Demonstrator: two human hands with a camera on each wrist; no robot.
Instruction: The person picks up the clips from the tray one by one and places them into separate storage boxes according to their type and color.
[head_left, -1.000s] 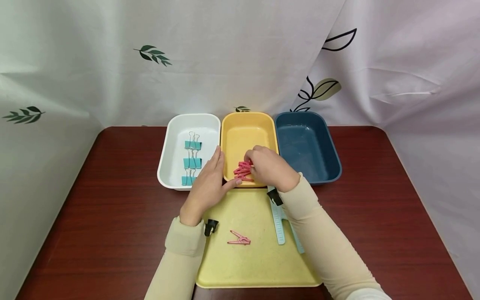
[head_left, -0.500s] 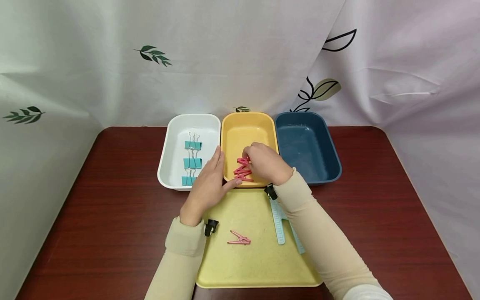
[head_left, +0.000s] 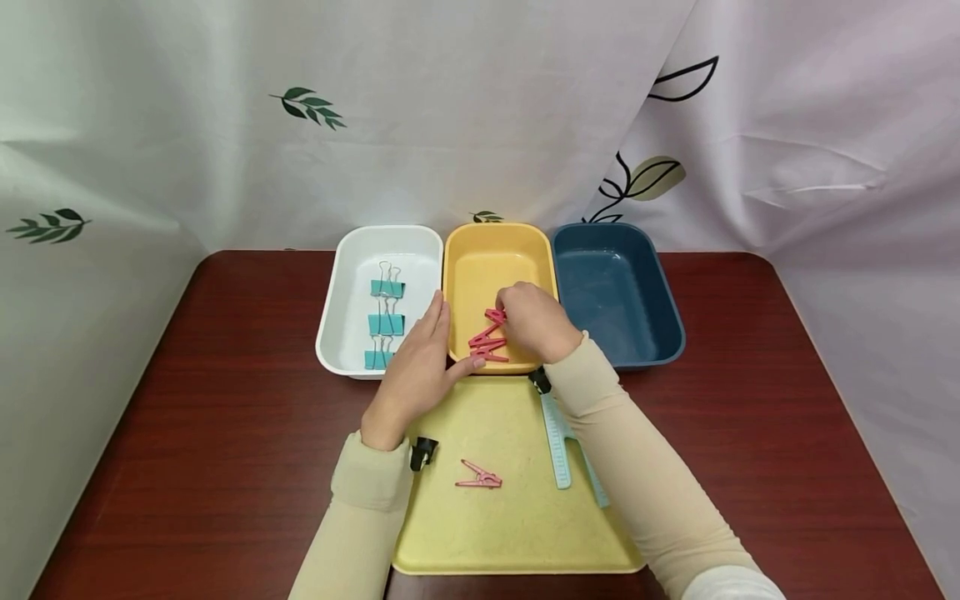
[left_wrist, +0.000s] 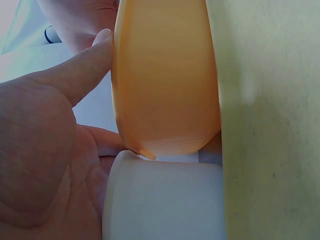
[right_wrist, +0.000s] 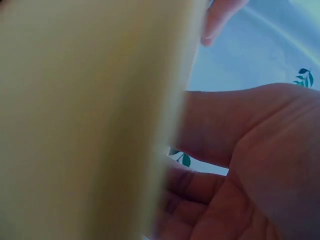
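In the head view my right hand (head_left: 534, 318) reaches into the yellow bin (head_left: 498, 250) and pinches a pink clothespin (head_left: 494, 316), its fingertips partly hidden. Just nearer lie more pink clothespins (head_left: 487, 348) in a close row on the bin's floor. My left hand (head_left: 416, 367) rests at the bin's near left corner, fingers straight along the side and thumb extended over the front rim. In the left wrist view, the thumb (left_wrist: 95, 55) touches the yellow rim. A tray's edge blocks much of the right wrist view, where the right hand (right_wrist: 250, 150) appears without the clothespin.
Left of the yellow bin, a white bin (head_left: 352, 275) holds teal binder clips (head_left: 386, 325). A dark blue bin (head_left: 611, 292) stands to the right. On the yellow-green tray (head_left: 517, 533) lie another pink clothespin (head_left: 480, 475) and a light-blue comb-like piece (head_left: 557, 450), partly under the right sleeve.
My right hand has moved slightly toward the back of the yellow bin, carrying the pinched clothespin a little away from the other ones. The left hand has stayed in place.
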